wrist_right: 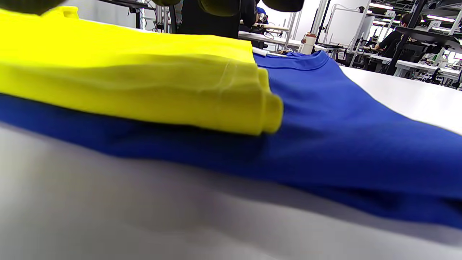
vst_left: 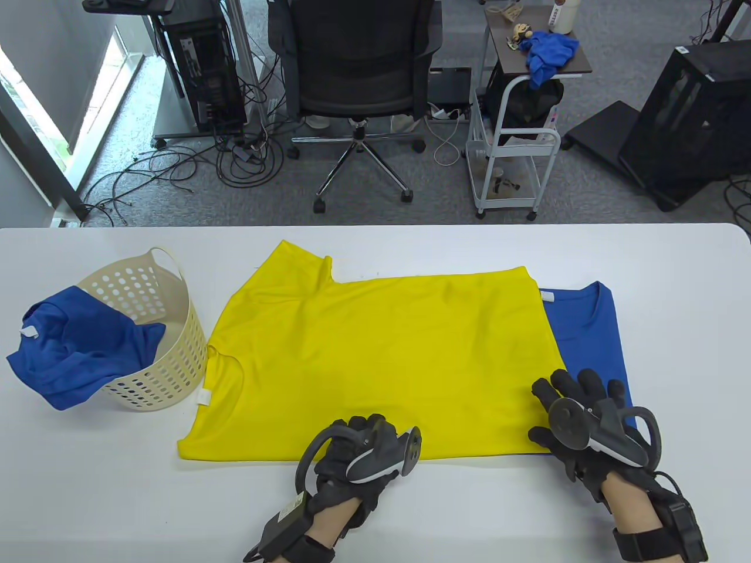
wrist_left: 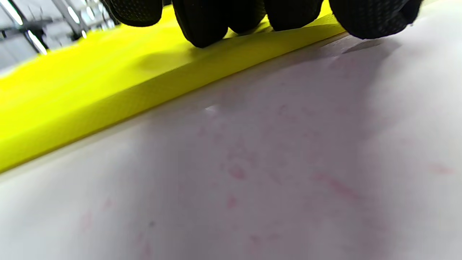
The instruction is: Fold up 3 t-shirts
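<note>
Left grip: our left hand [vst_left: 364,454] rests at the near edge of the yellow t-shirt [vst_left: 375,358], about midway along it. In the left wrist view its fingertips [wrist_left: 202,29] press down on the yellow hem; we cannot tell whether any cloth is pinched between them.
Right grip: our right hand [vst_left: 587,422] lies with fingers spread over the near right corner of the yellow shirt, where it overlaps the blue t-shirt [vst_left: 587,334]. It seems to press flat, though we cannot tell if it grasps anything.
Yellow t-shirt: spread wide across the middle of the white bench [vst_left: 117,498], collar to our left, a sleeve pointing away at the far left. Its right edge is folded over, showing as a doubled roll [wrist_right: 267,108] in the right wrist view.
Blue t-shirt: flat on the bench under the yellow shirt's right side, collar at the far end, sticking out to the right.
Basket: a cream perforated basket [vst_left: 170,352] stands just left of the yellow shirt, touching its collar edge.
Third shirt: a second blue t-shirt [vst_left: 70,352] is draped crumpled over the basket's left rim.
</note>
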Motion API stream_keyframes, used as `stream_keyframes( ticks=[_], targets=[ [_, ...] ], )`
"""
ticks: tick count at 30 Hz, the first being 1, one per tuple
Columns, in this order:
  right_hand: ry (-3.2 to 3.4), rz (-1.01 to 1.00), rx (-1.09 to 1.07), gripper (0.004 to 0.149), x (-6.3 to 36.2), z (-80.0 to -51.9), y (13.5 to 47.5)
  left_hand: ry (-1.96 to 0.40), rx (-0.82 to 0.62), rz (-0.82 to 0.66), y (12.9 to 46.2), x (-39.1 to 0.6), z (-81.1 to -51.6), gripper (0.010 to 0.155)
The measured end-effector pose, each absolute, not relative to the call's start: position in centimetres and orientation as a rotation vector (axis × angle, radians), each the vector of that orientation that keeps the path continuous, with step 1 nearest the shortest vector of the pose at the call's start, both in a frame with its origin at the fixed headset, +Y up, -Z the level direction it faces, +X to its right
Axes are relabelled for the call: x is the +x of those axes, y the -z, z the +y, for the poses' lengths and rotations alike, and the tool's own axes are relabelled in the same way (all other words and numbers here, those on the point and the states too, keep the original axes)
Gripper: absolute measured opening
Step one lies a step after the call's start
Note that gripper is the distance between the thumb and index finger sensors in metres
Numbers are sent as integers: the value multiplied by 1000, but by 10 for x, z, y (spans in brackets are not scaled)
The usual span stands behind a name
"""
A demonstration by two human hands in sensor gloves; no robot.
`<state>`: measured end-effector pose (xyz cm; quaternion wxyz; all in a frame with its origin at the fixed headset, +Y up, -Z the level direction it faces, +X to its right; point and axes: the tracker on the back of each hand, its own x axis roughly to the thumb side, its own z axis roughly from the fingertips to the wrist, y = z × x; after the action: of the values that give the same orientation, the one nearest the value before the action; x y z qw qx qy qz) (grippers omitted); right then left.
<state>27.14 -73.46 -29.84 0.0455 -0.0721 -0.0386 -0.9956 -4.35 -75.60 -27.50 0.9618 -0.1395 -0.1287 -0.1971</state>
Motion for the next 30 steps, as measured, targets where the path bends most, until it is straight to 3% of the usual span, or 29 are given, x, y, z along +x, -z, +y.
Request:
stream_keyframes(
  ticks=[8,12,16,18,21,25,30],
  targets=[
    [3124,-86,-183,75,277,-726,309,396,-132,-257,280,-39,-756,43],
    [3164,-129,-129,74,265,-702,335,376,-101,-261,283,-40,-749,41],
    [3326,-86,-314,66,224,-674,343,300,56,-199,295,-44,-710,40],
    [3430,-184,-459,64,201,-674,342,297,85,-173,304,-42,-688,40],
    [3491,-293,-598,75,171,-687,337,277,144,-132,317,-32,-653,40],
    [3469,-298,-627,82,161,-699,331,196,186,-110,327,-13,-611,40],
    [3660,-145,-695,83,171,-689,322,105,186,-138,332,20,-577,41]
  ],
)
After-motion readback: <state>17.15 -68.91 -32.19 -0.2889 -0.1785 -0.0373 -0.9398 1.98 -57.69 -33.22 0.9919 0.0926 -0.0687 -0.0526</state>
